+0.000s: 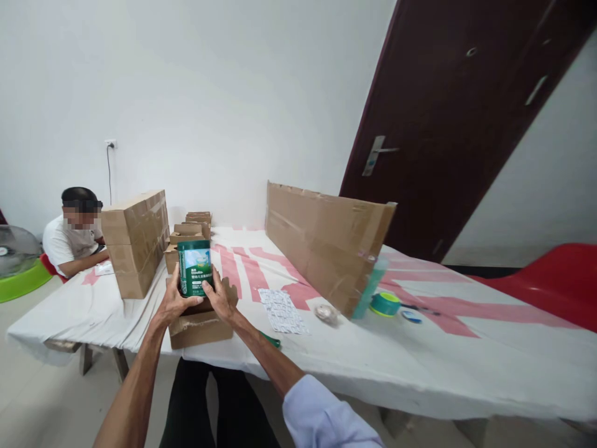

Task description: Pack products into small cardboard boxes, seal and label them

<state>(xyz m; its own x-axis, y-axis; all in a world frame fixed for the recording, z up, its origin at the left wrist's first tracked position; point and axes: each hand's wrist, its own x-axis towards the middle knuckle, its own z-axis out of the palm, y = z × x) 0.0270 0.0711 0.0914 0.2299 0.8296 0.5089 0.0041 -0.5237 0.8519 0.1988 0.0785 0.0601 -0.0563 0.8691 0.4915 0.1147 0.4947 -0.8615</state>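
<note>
A dark green canister point(194, 267) with a printed picture label stands upright between my two hands. My left hand point(173, 303) is wrapped round its left side, thumb across the lower front. On its right side my right hand point(220, 295) presses with thumb and fingers. Right below the canister is an open cardboard box point(201, 331), nearest the table's front edge. Its inside is mostly hidden by the hands and canister. Behind the canister, more open cardboard boxes point(189, 231) line up towards the wall.
Stacked closed cartons point(135, 242) stand to the left, a person point(69, 239) sitting beyond them. A tall cardboard panel point(326, 246) rises at centre right. Near it lie a printed sheet point(283, 311), a clear tape roll point(327, 314) and a green tape roll point(385, 304).
</note>
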